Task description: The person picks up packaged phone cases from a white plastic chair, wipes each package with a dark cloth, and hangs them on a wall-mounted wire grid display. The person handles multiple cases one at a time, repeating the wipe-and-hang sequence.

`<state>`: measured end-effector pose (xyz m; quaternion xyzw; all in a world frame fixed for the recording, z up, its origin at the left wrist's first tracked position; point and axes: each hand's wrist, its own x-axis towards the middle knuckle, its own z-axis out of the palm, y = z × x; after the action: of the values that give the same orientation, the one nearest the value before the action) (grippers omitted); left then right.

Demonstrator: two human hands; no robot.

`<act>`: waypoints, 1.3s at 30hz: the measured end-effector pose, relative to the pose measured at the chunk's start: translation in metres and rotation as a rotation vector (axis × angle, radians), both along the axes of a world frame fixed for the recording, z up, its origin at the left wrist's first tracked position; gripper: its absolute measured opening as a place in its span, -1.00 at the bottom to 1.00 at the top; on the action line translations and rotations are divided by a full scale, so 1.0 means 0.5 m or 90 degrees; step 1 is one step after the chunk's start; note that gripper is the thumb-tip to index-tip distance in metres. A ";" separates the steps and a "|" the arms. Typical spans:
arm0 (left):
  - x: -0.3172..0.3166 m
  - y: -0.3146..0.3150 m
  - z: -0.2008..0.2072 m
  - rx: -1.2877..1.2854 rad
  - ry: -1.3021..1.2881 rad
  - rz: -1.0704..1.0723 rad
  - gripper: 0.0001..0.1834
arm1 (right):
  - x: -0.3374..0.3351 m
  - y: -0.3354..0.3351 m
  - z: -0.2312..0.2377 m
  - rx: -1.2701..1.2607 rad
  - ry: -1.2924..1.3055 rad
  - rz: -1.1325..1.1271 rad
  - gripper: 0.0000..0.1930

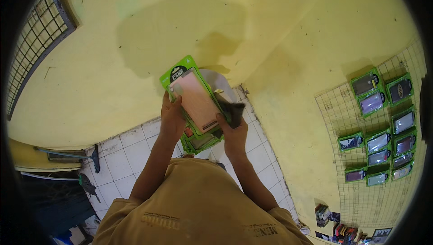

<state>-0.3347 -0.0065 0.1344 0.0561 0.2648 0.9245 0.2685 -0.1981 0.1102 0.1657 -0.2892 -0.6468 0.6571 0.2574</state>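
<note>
A phone case package (196,103), green-edged with a pale pink front, is held up tilted between my two hands. My left hand (172,116) grips its left edge, thumb on the front. My right hand (233,132) has its thumb at the package's lower right corner and also holds a dark cloth (233,110), which hangs beside the right edge. Below the package, more green phone case packages (197,143) lie partly hidden behind it and my hands. A white rounded object (216,80) shows behind the package; its kind is mostly hidden.
A wire grid (327,109) with several hanging phone case packages (379,142) is on the right wall. Black-barred window grille (38,28) at upper left. A broom (94,158) lies on the white tiled floor (124,164). Small boxes (347,234) sit at lower right.
</note>
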 end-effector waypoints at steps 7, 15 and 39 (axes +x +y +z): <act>0.013 0.001 -0.002 0.078 -0.065 -0.021 -0.58 | 0.036 0.054 0.050 -0.039 0.021 -0.211 -0.65; 0.077 0.041 -0.005 0.015 -0.082 -0.154 -0.52 | -0.024 -0.010 0.085 0.780 -0.124 0.168 -0.37; 0.064 -0.148 -0.217 -0.432 -0.222 -0.032 -0.58 | -0.096 0.104 -0.661 0.386 -0.363 0.128 -0.51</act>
<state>-0.3026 -0.0807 0.0258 -0.1876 0.5045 0.7733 0.3352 -0.2463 0.1624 -0.1647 -0.3057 -0.8809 0.3531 0.0764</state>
